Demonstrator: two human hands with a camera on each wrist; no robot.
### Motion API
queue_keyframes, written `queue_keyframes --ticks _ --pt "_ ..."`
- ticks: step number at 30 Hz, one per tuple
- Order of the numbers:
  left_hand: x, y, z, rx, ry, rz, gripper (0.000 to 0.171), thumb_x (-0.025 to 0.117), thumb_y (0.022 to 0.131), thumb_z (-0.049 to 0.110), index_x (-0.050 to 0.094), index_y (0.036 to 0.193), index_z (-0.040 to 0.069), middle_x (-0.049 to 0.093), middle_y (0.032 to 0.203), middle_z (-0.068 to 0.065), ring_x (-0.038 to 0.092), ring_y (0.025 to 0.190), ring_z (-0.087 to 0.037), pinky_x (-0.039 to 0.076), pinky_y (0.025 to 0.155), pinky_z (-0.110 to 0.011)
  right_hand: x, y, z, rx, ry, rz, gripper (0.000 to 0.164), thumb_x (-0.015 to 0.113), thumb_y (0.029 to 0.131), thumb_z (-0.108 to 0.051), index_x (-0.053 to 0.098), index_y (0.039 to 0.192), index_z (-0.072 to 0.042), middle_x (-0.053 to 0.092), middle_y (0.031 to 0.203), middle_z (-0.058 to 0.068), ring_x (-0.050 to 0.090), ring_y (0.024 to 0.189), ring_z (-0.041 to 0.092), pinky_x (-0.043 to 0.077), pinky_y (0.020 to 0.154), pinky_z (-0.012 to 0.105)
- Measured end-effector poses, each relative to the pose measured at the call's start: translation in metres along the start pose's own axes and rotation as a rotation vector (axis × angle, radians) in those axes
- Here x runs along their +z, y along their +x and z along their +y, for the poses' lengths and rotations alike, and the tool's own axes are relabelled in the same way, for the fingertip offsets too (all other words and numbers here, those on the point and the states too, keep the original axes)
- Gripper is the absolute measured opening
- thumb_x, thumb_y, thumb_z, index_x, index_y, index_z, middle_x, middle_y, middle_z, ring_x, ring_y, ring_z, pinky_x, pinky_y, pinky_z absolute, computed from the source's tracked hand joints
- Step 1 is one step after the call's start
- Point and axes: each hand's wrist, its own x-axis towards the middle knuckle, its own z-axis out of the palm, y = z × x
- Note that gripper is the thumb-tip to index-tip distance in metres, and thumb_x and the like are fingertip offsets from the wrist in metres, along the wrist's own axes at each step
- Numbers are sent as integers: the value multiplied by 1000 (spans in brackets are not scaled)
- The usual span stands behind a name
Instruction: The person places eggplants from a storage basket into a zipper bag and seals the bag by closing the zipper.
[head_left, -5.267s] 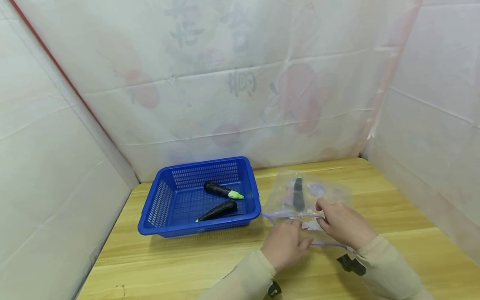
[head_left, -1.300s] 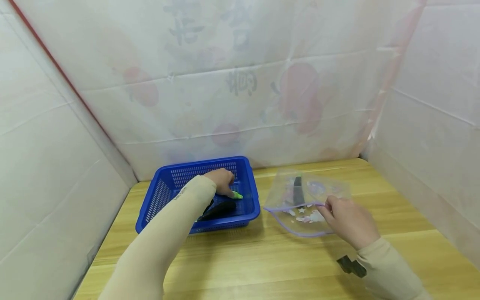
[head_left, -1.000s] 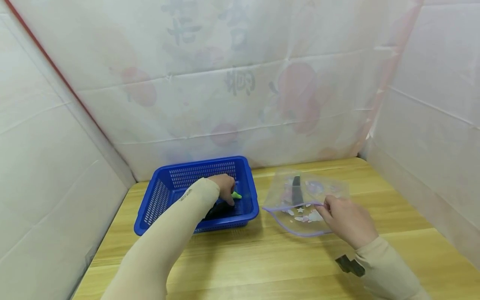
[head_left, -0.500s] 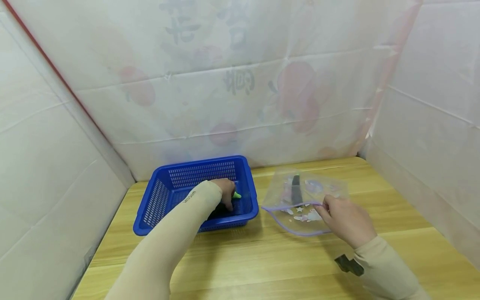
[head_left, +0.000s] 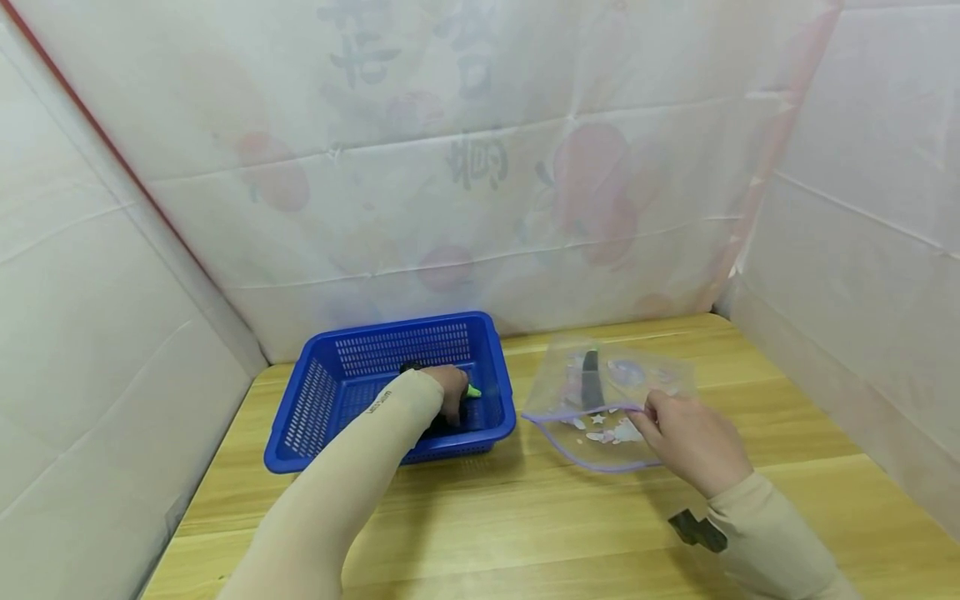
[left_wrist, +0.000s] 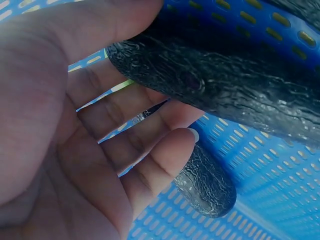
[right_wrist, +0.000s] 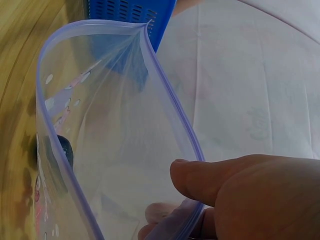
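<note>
Inside the blue plastic basket (head_left: 397, 324), my left hand (head_left: 452, 390) reaches down over two black eggplants with green stems. In the left wrist view, its thumb lies over and its fingers lie under the end of one eggplant (left_wrist: 225, 92). The other eggplant (left_wrist: 207, 187) shows beyond the fingertips. My right hand (head_left: 697, 437) pinches the purple-edged rim of a clear printed zip bag (head_left: 555, 392) between thumb and fingers. The bag's mouth gapes toward me, and a third eggplant (head_left: 592, 382) lies inside it.
Basket and bag stand close together on a wooden table (head_left: 487, 533). A pale printed curtain (head_left: 525, 208) hangs right behind them, with white side walls left and right.
My left hand has left the bag and gone into the basket, then shifted from the green stem toward the nearer eggplant. My right hand keeps the bag's mouth up; it hardly moves lately.
</note>
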Motion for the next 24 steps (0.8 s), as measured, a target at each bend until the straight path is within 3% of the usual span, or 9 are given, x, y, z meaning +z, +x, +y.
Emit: queue_keyframes --ticks 7,24 --pt "3 1 -2 3 -6 3 22 80 69 27 67 83 17 59 75 5 56 71 -12 48 65 -31 0 2 -1 4 9 -1 37 59 89 -30 39 60 -17 30 48 -6 28 39 8 23 35 23" --pt "1 -2 -18 44 -44 47 26 80 69 29 68 88 17 59 78 7 55 71 -10 47 63 -28 1 3 -1 15 22 -35 34 58 89 -29 41 63 -17 31 49 -5 29 40 9 24 35 24"
